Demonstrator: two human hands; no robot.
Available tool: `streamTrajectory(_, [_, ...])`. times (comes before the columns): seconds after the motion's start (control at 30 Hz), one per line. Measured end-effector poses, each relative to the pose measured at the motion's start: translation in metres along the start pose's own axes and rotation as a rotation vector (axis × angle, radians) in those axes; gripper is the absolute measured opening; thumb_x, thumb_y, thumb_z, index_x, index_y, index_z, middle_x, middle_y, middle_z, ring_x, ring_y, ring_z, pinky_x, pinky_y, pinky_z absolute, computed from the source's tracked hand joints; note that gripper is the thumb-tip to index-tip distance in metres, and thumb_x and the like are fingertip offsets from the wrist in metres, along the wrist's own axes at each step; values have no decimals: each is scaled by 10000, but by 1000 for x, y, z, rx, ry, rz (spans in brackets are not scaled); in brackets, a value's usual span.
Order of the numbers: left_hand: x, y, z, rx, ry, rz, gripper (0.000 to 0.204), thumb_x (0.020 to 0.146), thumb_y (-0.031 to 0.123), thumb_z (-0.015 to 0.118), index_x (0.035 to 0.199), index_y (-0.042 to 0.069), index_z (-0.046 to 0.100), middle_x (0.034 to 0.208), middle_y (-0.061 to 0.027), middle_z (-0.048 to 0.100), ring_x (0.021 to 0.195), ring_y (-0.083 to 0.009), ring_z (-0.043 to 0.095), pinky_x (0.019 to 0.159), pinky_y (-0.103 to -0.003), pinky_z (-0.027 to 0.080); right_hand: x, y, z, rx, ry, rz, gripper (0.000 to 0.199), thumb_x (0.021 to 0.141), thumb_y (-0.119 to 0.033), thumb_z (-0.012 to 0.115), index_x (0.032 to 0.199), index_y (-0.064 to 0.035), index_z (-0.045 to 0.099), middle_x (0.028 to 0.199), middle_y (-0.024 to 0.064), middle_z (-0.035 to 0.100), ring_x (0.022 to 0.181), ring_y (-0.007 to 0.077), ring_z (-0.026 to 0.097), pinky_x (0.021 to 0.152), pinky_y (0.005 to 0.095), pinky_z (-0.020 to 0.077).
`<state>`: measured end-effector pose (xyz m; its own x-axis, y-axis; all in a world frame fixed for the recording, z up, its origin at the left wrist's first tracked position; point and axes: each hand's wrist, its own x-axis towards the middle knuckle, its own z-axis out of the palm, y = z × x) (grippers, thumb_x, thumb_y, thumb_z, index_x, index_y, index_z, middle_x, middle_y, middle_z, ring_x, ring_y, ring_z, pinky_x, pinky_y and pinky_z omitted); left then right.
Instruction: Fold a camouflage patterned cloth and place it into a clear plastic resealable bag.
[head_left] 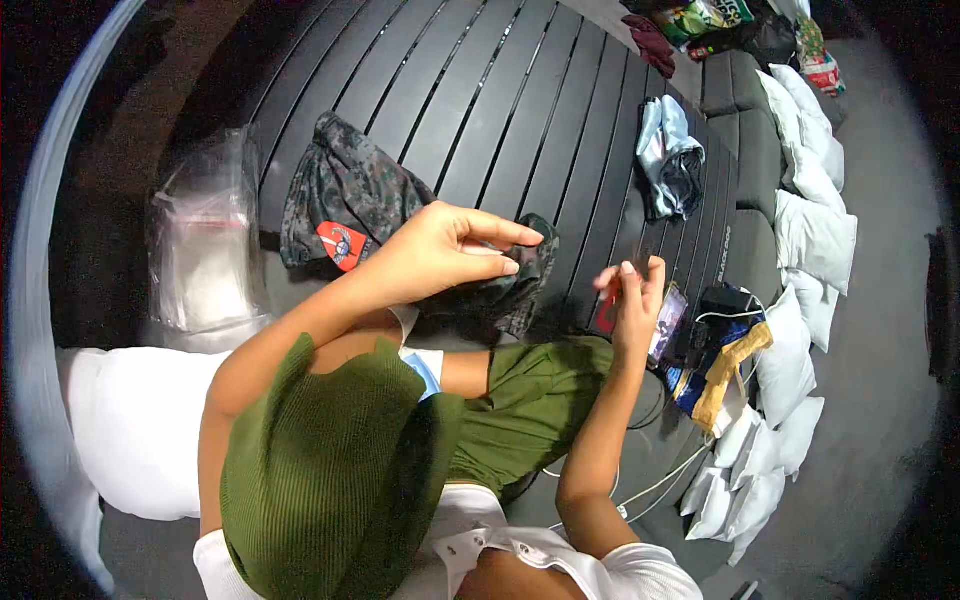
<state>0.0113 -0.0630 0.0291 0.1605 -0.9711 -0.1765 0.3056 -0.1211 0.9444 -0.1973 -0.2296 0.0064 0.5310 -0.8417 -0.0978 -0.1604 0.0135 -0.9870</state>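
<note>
My left hand point(440, 255) is over a dark camouflage-print garment point(375, 180) with an orange-red patch point(342, 245) on it. Its thumb and forefinger point right with a gap between their tips, and I see nothing held there. Part of the garment lies behind and below those fingers, bunched toward the right. My right hand point(636, 295) is raised at the table's near right, apart from the garment. Its fingers are curled round a small red thing point(606, 310), mostly hidden by the hand and too blurred to name.
The garment lies on a black slatted table point(480, 90). Clear plastic bags point(205, 250) are at the left, a folded light-blue denim piece point(668, 155) at the far right. A phone-like screen point(668, 325), cables point(665, 475) and a yellow-blue packet point(735, 370) sit near several white cushions point(815, 240).
</note>
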Motion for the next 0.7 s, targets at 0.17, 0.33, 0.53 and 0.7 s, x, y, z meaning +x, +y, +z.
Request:
streamTrajectory(0.17, [5,-8,2,29,29,36,313,756,23,621,1068,30,602,898,-13,629,773,-36,530,710,-190,442,-31,-31,36,-156,-187,-66,263,907,-257,438,1086,-68,403,657,-13,378,513,61,345,463,187,344])
streamTrajectory(0.33, [6,-15,2,14,11,89,307,749,0,609,1056,16,605,932,-47,633,830,-63,546,762,-218,449,-41,-45,62,-633,-286,-312,236,859,-203,515,965,5,476,683,75,521,574,140,476,526,247,387])
streamTrajectory(0.53, [6,-18,-3,-139,-94,7,491,785,-41,537,1259,35,430,1006,-88,616,906,-83,552,809,-229,439,-40,-46,65,-733,-237,-335,209,771,-150,645,780,-5,495,518,32,457,438,91,383,424,231,327])
streamTrajectory(0.7, [9,-19,0,-258,-129,39,654,755,-76,512,1346,56,267,964,-110,621,864,-87,552,764,-214,440,-38,-47,66,-745,-244,-381,216,764,-154,651,756,-4,495,498,40,456,424,88,383,409,236,321])
